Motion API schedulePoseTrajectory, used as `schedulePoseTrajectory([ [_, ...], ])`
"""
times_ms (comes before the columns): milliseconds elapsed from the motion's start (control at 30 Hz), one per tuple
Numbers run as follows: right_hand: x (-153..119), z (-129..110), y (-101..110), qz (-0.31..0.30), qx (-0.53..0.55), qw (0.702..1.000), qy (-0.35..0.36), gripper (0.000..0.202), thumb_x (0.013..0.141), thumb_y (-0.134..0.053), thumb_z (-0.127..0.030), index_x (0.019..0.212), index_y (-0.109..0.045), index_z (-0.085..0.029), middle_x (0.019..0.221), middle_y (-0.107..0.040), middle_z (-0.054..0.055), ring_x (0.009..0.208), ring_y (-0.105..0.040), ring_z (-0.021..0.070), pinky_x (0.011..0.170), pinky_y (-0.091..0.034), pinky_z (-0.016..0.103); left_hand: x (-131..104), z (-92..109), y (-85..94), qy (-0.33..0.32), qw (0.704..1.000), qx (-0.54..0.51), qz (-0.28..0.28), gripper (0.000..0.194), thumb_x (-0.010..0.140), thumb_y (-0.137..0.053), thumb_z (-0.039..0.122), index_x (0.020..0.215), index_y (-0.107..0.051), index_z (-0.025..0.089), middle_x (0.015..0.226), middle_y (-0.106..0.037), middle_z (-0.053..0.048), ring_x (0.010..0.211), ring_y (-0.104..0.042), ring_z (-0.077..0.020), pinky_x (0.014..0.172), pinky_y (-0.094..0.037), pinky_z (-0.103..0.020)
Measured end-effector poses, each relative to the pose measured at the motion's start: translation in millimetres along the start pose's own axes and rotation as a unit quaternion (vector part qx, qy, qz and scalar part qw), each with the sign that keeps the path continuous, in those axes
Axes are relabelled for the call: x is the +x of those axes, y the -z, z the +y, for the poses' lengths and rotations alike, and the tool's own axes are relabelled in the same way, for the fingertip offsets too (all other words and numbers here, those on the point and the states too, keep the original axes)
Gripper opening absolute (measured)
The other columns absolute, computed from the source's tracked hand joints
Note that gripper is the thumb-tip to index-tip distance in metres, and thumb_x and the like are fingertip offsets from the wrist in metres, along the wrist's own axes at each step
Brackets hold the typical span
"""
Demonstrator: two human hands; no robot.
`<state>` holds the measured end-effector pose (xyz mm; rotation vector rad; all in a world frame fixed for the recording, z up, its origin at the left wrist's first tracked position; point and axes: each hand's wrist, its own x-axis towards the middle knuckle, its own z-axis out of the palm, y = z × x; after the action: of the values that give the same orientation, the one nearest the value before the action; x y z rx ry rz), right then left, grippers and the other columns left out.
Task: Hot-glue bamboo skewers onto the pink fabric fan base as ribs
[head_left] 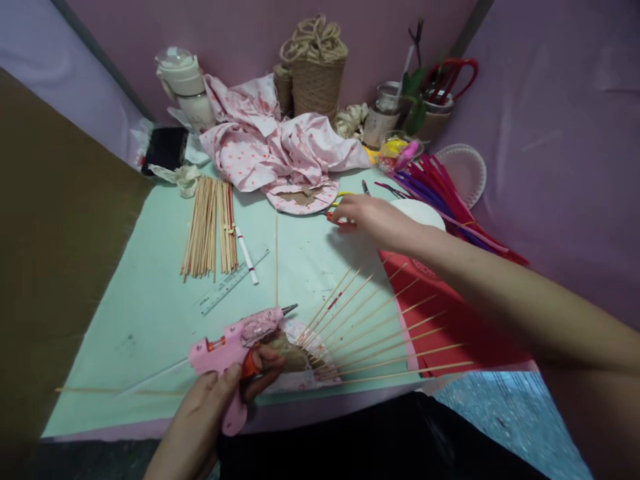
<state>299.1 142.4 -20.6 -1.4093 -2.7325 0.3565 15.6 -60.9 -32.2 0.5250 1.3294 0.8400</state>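
A pink hot glue gun (235,343) with an orange trigger is in my left hand (215,400), its nozzle pointing right and a clear glue stick out of its back. Just beyond the nozzle lies a round cardboard piece (290,350) edged with spotted cloth, partly behind my fingers. Thin wooden sticks (370,313) fan out from it to the right. My right hand (355,217) reaches across to the back, its bent fingers closed at a tool with red and yellow handles (345,195). My hand hides much of that tool, so its kind is unclear.
A bundle of sticks (207,227), a clear ruler (235,283) and a white pen (247,257) lie at left. Spotted cloth (285,147), twine (319,80) and a bottle (187,90) stand behind. Pipe cleaners (450,200) and red sheets (450,320) lie at right.
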Motion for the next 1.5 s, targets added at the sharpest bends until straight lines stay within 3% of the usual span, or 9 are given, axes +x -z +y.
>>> schedulePoseTrajectory([
  [100, -15.0, -30.5, -9.0, -0.095, 0.111, 0.976, 0.160, 0.016, 0.093, -0.055, -0.016, 0.097, -0.070, -0.015, 0.095, -0.066, 0.008, 0.091, -0.057, 0.0179, 0.080, -0.039, 0.029, -0.3, 0.9, -2.0, 0.006, 1.000, -0.002, -0.004, 0.042, 0.070, -0.079, 0.058, 0.083, -0.085, 0.018, 0.096, -0.082, -0.011, 0.099, -0.075, -0.0348, 0.097, -0.056, -0.037],
  [200, -22.9, -51.6, -19.9, -0.149, 0.147, 0.957, 0.200, 0.015, 0.093, -0.056, -0.016, 0.093, -0.071, -0.015, 0.089, -0.066, 0.007, 0.086, -0.056, 0.0171, 0.078, -0.039, 0.029, -0.7, 0.7, -3.1, 0.005, 1.000, -0.009, -0.012, 0.042, 0.071, -0.079, 0.056, 0.083, -0.084, 0.016, 0.094, -0.082, -0.012, 0.099, -0.075, -0.0341, 0.097, -0.056, -0.038],
  [467, -21.7, -68.7, -30.6, -0.210, 0.162, 0.949, 0.170, 0.011, 0.092, -0.060, -0.019, 0.091, -0.070, -0.015, 0.089, -0.064, 0.007, 0.088, -0.056, 0.0181, 0.079, -0.039, 0.029, -0.6, -3.3, 0.1, 0.003, 0.999, -0.029, -0.017, 0.040, 0.076, -0.077, 0.050, 0.087, -0.083, 0.013, 0.096, -0.082, -0.013, 0.099, -0.074, -0.0320, 0.098, -0.055, -0.040],
  [833, -18.6, -82.8, -33.0, -0.227, 0.099, 0.952, 0.180, 0.009, 0.091, -0.059, -0.015, 0.086, -0.067, -0.015, 0.089, -0.064, 0.006, 0.086, -0.054, 0.0181, 0.078, -0.036, 0.031, 2.3, -10.3, 7.1, -0.010, 0.998, -0.027, -0.052, 0.035, 0.083, -0.071, 0.046, 0.092, -0.081, 0.014, 0.100, -0.081, -0.013, 0.102, -0.073, -0.0338, 0.096, -0.056, -0.045],
  [1000, -21.5, -86.1, -31.7, -0.224, 0.055, 0.955, 0.184, 0.013, 0.094, -0.052, -0.015, 0.091, -0.065, -0.015, 0.094, -0.066, 0.007, 0.088, -0.057, 0.0192, 0.078, -0.035, 0.034, 2.1, -8.1, 4.4, -0.010, 0.999, -0.026, -0.019, 0.033, 0.081, -0.072, 0.044, 0.089, -0.082, 0.014, 0.098, -0.081, -0.013, 0.098, -0.074, -0.0346, 0.091, -0.058, -0.043],
  [1133, -21.2, -87.7, -31.3, -0.238, 0.036, 0.952, 0.187, 0.017, 0.095, -0.047, -0.011, 0.093, -0.063, -0.015, 0.095, -0.066, 0.007, 0.083, -0.057, 0.0180, 0.076, -0.034, 0.034, 1.9, -7.7, 4.0, -0.005, 0.999, -0.022, -0.023, 0.034, 0.079, -0.075, 0.045, 0.088, -0.082, 0.014, 0.089, -0.081, -0.012, 0.098, -0.074, -0.0356, 0.090, -0.058, -0.044],
  [1300, -20.3, -87.3, -34.6, -0.239, 0.061, 0.956, 0.160, 0.015, 0.094, -0.048, -0.014, 0.090, -0.062, -0.016, 0.093, -0.066, 0.007, 0.082, -0.058, 0.0180, 0.070, -0.035, 0.031, 1.6, -6.0, 2.8, -0.011, 1.000, -0.024, -0.011, 0.029, 0.077, -0.076, 0.042, 0.084, -0.081, 0.014, 0.086, -0.080, -0.012, 0.097, -0.074, -0.0365, 0.088, -0.059, -0.044],
  [1500, -19.9, -95.6, -32.0, -0.250, 0.019, 0.960, 0.126, 0.019, 0.092, -0.047, -0.012, 0.091, -0.065, -0.015, 0.094, -0.069, 0.008, 0.080, -0.060, 0.0194, 0.064, -0.032, 0.031, -1.1, -0.8, -5.3, 0.001, 0.999, -0.032, 0.003, 0.019, 0.071, -0.079, 0.036, 0.075, -0.081, 0.017, 0.090, -0.081, -0.012, 0.098, -0.073, -0.0366, 0.093, -0.057, -0.044],
])
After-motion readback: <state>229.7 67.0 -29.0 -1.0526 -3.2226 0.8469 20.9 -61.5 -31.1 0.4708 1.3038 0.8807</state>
